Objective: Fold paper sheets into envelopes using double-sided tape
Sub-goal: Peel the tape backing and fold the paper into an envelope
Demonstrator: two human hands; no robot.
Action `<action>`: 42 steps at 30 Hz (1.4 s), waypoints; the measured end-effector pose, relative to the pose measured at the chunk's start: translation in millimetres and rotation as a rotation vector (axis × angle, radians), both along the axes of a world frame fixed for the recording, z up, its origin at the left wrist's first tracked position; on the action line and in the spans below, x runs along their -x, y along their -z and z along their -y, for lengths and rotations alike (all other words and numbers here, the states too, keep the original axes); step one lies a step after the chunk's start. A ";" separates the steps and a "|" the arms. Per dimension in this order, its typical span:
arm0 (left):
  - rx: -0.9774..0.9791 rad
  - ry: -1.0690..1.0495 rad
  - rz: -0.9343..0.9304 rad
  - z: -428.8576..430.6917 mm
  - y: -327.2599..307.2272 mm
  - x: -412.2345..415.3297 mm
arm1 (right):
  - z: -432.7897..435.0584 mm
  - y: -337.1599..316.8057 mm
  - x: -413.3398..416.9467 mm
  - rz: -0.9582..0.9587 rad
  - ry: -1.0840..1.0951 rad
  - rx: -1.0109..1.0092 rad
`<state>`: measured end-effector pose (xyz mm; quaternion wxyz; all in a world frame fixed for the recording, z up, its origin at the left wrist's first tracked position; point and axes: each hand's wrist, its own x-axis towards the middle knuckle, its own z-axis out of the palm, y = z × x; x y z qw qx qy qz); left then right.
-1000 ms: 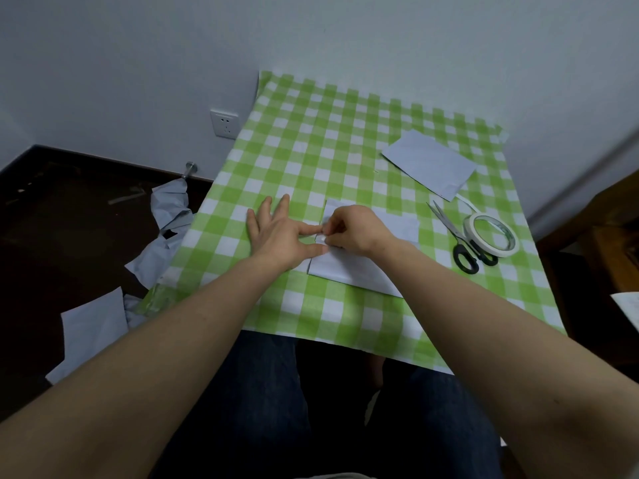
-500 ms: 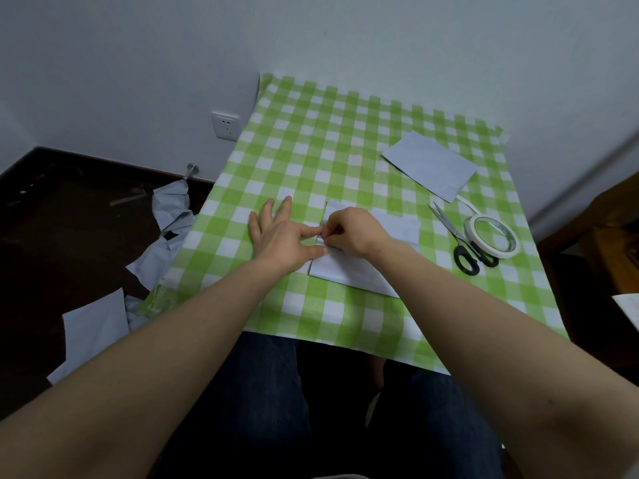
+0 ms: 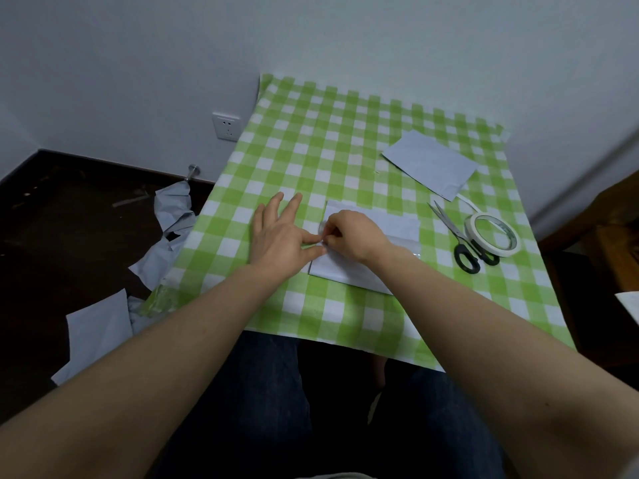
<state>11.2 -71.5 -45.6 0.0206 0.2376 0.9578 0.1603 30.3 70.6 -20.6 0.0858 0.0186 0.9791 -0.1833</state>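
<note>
Where both meet at the left edge of the folded paper (image 3: 383, 224), left hand (image 3: 278, 238) lies spread, pressing; right hand (image 3: 351, 236) pinches that edge. Paper mid-counter (image 3: 311, 133), green-checked cloth. Right: scissors (image 3: 461, 242), tape roll (image 3: 492, 235), spare sheet (image 3: 430, 167). Behind: wall socket (image 3: 226, 127).

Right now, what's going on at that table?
A person is working on a folded sheet on the table. The left hand lies flat beside it, touching its left edge, while the right hand pinches that edge. The scissors, tape and a spare sheet lie untouched to the right.
</note>
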 end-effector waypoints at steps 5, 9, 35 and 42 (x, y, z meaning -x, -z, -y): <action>0.030 -0.002 -0.009 0.1 -0.9 0.2 | -1.2 -0.7 -3.5 -0.020 -0.023 0.015; 0.037 -0.002 -0.003 0.1 -1.3 -1.0 | -2.0 -2.0 -6.7 -0.029 -0.044 0.010; -0.293 -0.307 0.298 -16.9 -7.4 0.2 | -18.5 11.7 -14.3 -0.098 0.117 0.457; -0.289 -0.326 0.319 -22.8 -7.7 0.3 | -20.2 16.2 -13.1 -0.082 0.165 0.554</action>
